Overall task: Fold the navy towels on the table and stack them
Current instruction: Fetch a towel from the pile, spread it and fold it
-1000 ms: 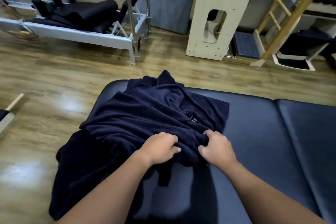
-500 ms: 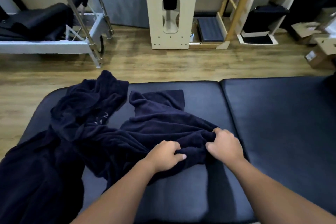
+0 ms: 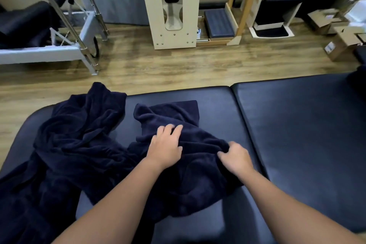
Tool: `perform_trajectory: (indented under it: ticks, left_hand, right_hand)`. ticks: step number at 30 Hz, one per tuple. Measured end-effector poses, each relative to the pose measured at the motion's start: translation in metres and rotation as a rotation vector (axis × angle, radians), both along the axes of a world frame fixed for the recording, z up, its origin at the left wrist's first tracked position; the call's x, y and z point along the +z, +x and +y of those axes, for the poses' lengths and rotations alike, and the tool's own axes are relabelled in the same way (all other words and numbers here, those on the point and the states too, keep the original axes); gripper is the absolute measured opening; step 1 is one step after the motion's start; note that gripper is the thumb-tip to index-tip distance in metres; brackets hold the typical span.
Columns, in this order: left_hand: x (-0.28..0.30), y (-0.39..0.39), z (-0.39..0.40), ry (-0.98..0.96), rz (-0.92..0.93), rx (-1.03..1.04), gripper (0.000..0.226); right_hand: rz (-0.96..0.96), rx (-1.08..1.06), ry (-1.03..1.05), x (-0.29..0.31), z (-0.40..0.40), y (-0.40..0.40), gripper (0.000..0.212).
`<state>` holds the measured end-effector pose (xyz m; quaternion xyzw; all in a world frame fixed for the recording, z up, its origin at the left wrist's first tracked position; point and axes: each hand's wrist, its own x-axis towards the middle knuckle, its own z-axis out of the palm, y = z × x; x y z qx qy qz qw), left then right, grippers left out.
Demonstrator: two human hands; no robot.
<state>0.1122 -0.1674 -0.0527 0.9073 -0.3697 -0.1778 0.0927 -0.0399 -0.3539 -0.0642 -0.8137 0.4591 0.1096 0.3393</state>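
A crumpled navy towel [image 3: 184, 180] lies in the middle of the dark padded table [image 3: 297, 134]. My left hand [image 3: 165, 146] rests flat on its upper part with the fingers spread. My right hand [image 3: 234, 157] pinches a fold of the same towel at its right edge. More navy towels [image 3: 79, 144] lie in a loose heap on the left end of the table and hang over its near left side.
The table's right section [image 3: 307, 125] shows bare padding past a seam. Beyond the far edge is wood floor [image 3: 178, 65], with a metal exercise frame [image 3: 59, 45] at left, a pale wooden barrel stand [image 3: 172, 10], a ladder [image 3: 247, 0] and cardboard boxes [image 3: 336, 31] at right.
One towel was dragged right, off the heap, toward the table's middle. My left hand has since let go of its edge and moved up to lie flat on the towel; my right hand keeps its grip.
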Motion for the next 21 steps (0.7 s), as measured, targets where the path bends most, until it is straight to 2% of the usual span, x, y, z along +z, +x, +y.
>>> perform_trajectory:
  ticks: [3,6,8,11,12,14,17,19,21]
  left_hand:
    - [-0.005,0.017,-0.004,0.135,0.039,-0.164,0.080]
    - [-0.002,0.024,-0.003,0.231,0.103,-0.227,0.079]
    - [0.006,0.028,0.001,0.307,0.120,-0.248,0.067]
    - [0.016,0.036,0.005,0.399,0.222,-0.186,0.022]
    - [0.016,0.038,0.006,0.383,0.259,-0.139,0.020]
    - [0.013,0.042,0.009,0.277,0.243,-0.072,0.032]
    - [-0.002,0.045,0.012,0.113,0.223,0.008,0.040]
    - [-0.012,0.046,0.013,0.124,0.279,0.028,0.039]
    - [-0.020,0.046,0.014,0.247,0.257,-0.091,0.060]
  right_hand:
    - [-0.001,0.262,-0.021,0.008,0.026,0.006,0.031]
    - [-0.115,0.484,-0.082,0.014,0.050,0.008,0.042]
    - [-0.161,0.545,-0.047,0.015,0.061,0.010,0.040]
    - [-0.233,0.403,0.120,0.014,0.072,0.020,0.028]
    - [-0.238,0.299,0.166,0.013,0.073,0.026,0.023]
    - [-0.204,0.108,0.207,0.007,0.075,0.036,0.009]
    - [-0.060,-0.011,0.262,-0.007,0.082,0.042,0.017]
    - [0.034,0.029,0.269,-0.015,0.086,0.045,0.028]
    - [0.063,0.079,0.292,-0.017,0.090,0.048,0.036]
